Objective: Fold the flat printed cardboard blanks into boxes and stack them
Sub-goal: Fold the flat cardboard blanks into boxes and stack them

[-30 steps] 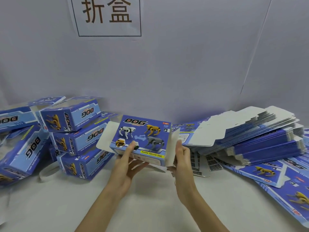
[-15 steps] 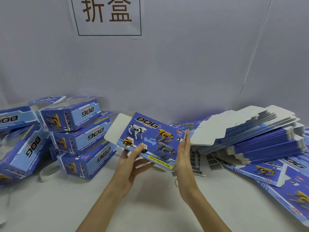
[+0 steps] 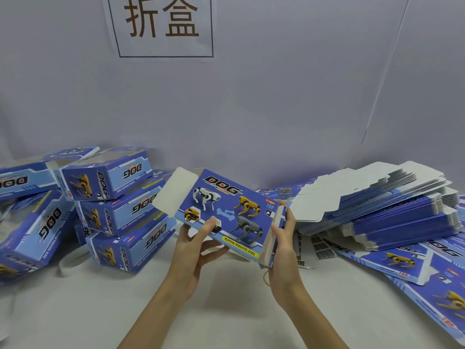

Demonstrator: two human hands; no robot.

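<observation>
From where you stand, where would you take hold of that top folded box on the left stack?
Judging by its pose, grip the top folded box across its two long printed sides, coming from above. It lies lengthwise on the stack, its upper face looks open, so pinching a thin wall edge would likely crush it.

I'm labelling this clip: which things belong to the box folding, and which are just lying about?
Job:
held box
left hand
right hand
folded boxes
flat blanks

Lying about:
wall sign
white strip
rubber band
</observation>
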